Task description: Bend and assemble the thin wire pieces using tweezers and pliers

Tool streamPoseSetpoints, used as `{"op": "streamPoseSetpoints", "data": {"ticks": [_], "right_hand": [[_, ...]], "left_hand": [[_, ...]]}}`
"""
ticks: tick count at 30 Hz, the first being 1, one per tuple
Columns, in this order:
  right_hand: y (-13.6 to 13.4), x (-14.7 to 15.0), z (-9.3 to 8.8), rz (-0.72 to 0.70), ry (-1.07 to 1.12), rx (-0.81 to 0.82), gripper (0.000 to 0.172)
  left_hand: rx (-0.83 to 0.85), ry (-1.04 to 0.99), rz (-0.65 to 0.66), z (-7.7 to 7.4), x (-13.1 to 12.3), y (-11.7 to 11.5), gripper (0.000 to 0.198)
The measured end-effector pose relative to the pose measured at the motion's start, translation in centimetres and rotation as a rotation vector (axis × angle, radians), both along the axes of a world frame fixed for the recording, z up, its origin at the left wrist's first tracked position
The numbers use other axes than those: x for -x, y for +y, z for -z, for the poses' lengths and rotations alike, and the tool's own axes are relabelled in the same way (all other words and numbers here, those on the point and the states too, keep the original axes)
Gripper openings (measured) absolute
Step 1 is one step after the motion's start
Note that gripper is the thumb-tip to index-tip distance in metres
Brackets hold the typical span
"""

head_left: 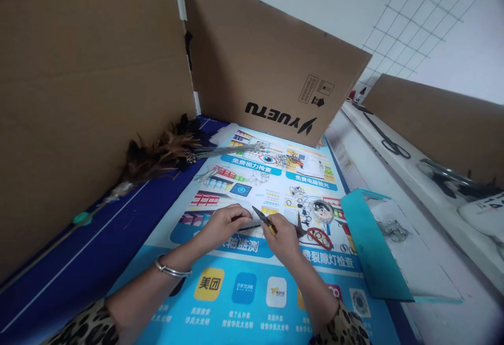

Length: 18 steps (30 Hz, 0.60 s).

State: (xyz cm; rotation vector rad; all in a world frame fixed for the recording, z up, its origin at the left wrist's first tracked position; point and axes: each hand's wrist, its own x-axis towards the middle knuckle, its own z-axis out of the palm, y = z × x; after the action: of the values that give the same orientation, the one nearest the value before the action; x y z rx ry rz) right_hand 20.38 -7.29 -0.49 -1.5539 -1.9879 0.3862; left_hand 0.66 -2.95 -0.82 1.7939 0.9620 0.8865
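Dark pliers with yellow on the handle (263, 218) are gripped in my right hand (284, 240), their tip pointing up and left. Close by on the left, my left hand (228, 223) is closed in a pinch; a thin dark strand shows between the two hands, too small to make out. A silver bangle (172, 270) sits on my left wrist. Beyond and right of my hands, small black rings and wire pieces (305, 211) lie on the printed blue and white sheet (232, 253), beside a round tin with a cartoon face (323, 211).
Cardboard panels (255, 51) stand at the back and left. A feather bundle (157, 156) and thin wires (232, 149) lie at the back left. On the right is an open teal box (364, 245) holding wire. Black scissors (394, 146) rest on a white ledge (417, 177).
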Motion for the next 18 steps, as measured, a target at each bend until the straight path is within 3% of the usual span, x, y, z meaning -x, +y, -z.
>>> {"op": "streamPoseSetpoints", "data": {"ticks": [18], "right_hand": [[-0.11,-0.16,0.11,-0.023,-0.132,-0.059,0.012]], "left_hand": [[0.221,-0.109,0.038,0.4,0.06,0.17,0.024]]}}
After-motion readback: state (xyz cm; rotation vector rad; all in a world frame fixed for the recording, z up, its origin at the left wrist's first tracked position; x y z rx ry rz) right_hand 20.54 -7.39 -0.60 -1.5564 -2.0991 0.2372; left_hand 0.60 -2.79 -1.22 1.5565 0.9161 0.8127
